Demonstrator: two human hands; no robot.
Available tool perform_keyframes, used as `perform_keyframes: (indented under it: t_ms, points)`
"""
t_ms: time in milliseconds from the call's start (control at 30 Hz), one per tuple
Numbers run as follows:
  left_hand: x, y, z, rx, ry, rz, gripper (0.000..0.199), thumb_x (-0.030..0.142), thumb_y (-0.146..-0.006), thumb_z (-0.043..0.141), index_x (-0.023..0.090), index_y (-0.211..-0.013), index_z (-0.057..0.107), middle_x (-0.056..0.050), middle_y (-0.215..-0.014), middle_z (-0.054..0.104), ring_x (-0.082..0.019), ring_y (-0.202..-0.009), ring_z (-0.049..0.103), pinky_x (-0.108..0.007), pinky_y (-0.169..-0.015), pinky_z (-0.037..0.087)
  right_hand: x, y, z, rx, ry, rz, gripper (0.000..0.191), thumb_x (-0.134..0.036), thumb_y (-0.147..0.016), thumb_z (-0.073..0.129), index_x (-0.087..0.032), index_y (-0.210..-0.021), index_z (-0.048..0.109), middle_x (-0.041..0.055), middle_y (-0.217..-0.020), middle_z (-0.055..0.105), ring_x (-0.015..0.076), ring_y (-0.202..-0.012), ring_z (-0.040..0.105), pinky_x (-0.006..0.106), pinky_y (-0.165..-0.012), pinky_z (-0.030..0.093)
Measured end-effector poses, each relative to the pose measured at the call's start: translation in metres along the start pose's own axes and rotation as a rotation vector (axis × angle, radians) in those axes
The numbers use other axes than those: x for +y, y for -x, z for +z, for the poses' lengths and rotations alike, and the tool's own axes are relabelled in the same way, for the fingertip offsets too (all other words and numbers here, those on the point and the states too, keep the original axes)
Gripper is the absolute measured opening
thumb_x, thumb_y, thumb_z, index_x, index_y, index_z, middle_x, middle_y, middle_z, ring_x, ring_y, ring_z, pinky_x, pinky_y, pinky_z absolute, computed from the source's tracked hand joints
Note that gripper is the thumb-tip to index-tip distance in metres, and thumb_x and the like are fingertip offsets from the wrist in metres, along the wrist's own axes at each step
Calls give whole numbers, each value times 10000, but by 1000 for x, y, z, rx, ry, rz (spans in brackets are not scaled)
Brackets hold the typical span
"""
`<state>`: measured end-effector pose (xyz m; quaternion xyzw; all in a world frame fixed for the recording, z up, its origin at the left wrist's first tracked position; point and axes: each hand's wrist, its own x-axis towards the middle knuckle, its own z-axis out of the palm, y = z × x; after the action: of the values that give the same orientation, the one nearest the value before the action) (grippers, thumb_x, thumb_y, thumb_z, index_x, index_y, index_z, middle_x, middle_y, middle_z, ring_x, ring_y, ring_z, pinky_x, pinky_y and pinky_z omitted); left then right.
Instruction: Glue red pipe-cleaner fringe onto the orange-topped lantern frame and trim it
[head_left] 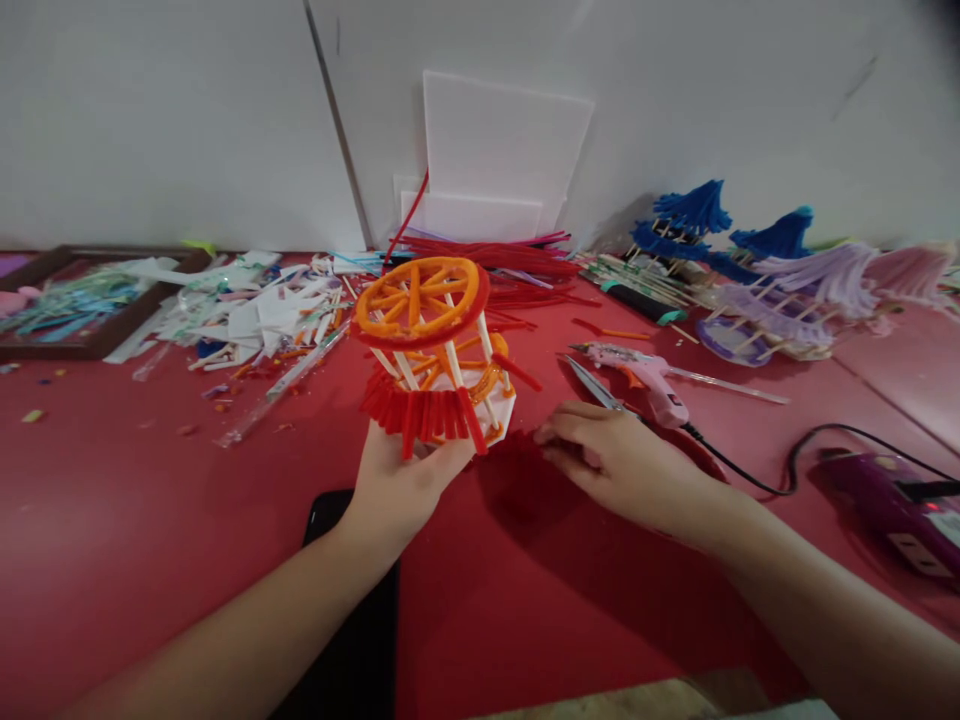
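Note:
My left hand [401, 480] grips the base of a small craft pavilion [421, 303], raised a little over the red table. The model has an orange and red spoked ring on top, pale stick posts, a fringe of red pipe cleaner pieces round the lower tier and a white base. To its right, my right hand [604, 455] is low over the table with its fingertips pinched together; what they hold, if anything, is hidden. Just beyond that hand lie scissors [592, 382] and a pink glue gun [637, 375].
Red pipe cleaners [487, 262] lie at the back beneath white boards [506, 140]. Scraps [259, 305] and a brown frame [97, 340] are on the left. Blue [694, 210] and purple pavilions [780, 300] stand at the right, near a purple device [892, 505]. A black phone [345, 620] is below my left arm.

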<state>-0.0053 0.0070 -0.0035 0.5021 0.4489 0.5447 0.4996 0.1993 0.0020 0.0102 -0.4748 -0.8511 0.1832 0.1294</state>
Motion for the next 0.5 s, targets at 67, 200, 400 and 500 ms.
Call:
perform_keyframes:
  t_ms: [67, 200, 400, 500]
  points:
    - [-2, 1, -1, 22, -29, 15, 149, 71, -656, 662, 201, -697, 600, 29, -665, 630, -128, -629, 602, -233, -553, 489, 1, 1, -1, 23, 6, 4, 179, -129, -859, 479, -179, -937, 632, 57, -906, 681, 160, -800, 642, 301, -754, 503]
    - [-4, 1, -2, 31, -49, 27, 127, 92, -660, 677, 196, -704, 619, 16, -688, 664, -144, -660, 635, -236, -552, 512, 3, 6, -5, 34, 25, -12, 153, -155, -852, 521, -203, -928, 645, 49, -908, 703, 176, -809, 657, 316, -745, 512]
    - [-1, -1, 1, -41, -20, 76, 177, 137, -684, 709, 189, -843, 650, -29, -890, 728, -184, -854, 686, -298, -777, 563, -5, 7, -10, 313, -26, -98, 161, -144, -868, 503, -215, -853, 646, 12, -823, 687, 127, -782, 645, 255, -725, 507]
    - [0, 0, 1, -38, -23, 80, 198, 127, -673, 722, 188, -847, 651, -37, -908, 732, -200, -880, 692, -325, -817, 562, -15, 7, -8, 423, -121, -157, 120, -157, -858, 540, -218, -834, 640, 13, -812, 664, 121, -755, 637, 249, -683, 510]
